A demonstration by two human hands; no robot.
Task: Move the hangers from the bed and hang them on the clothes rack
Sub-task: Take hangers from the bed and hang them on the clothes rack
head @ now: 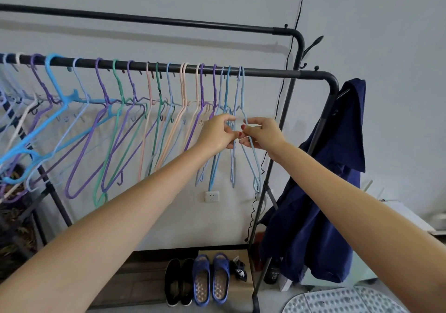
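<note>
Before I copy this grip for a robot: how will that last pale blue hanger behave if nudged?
The pale blue hanger looks thin, so probably light and slightly springy. Hooked loosely over the rail, it would likely swing or slide. Both the left hand and right hand pinch it.

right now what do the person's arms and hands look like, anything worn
Both arms are bare along all their visible length: no sleeves, watch, bracelets or gloves show. The right hand has red polish on the two nails that show. The left hand shows no rings; its nails are hidden from this view.
</note>
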